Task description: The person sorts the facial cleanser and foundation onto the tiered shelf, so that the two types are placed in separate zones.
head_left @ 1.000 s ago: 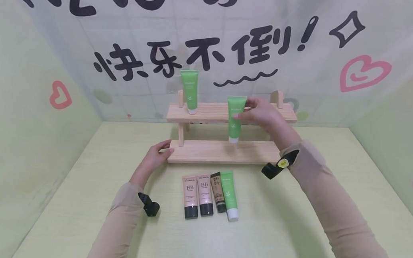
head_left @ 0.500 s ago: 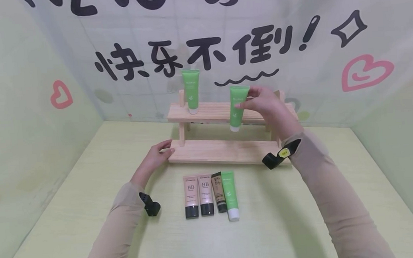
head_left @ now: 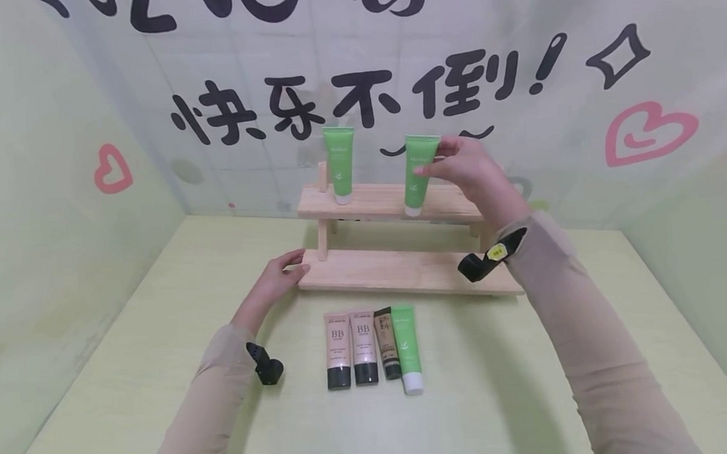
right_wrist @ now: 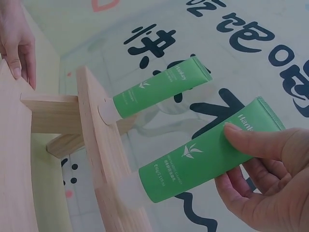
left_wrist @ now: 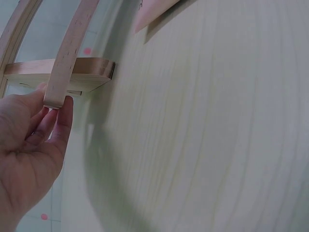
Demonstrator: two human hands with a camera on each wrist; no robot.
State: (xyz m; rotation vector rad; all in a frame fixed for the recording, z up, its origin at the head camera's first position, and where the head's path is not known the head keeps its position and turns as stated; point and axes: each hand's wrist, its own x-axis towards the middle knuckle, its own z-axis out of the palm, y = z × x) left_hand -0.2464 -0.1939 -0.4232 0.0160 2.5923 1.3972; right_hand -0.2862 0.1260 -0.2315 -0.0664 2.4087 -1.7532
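My right hand (head_left: 468, 167) pinches a green cleanser tube (head_left: 419, 174) by its upper part, white cap downward. In the right wrist view that tube (right_wrist: 203, 157) has its cap close to the upper shelf board; I cannot tell whether they touch. A second green tube (head_left: 341, 162) stands on its cap at the left of the upper board. My left hand (head_left: 273, 279) holds the left end of the lower board of the wooden two-tier rack (head_left: 392, 271). The left wrist view shows the thumb and fingers (left_wrist: 62, 121) around the board's end.
In front of the rack, side by side on the table (head_left: 276, 430), lie two pink BB cream tubes (head_left: 338, 345), a brown tube with a black cap (head_left: 386, 341) and a green tube (head_left: 406, 343). A printed cloth (head_left: 230, 46) hangs behind the rack.
My right hand has raised the green tube from in front of the lower board to the level of the upper board. The left hand has stayed on the rack's end.
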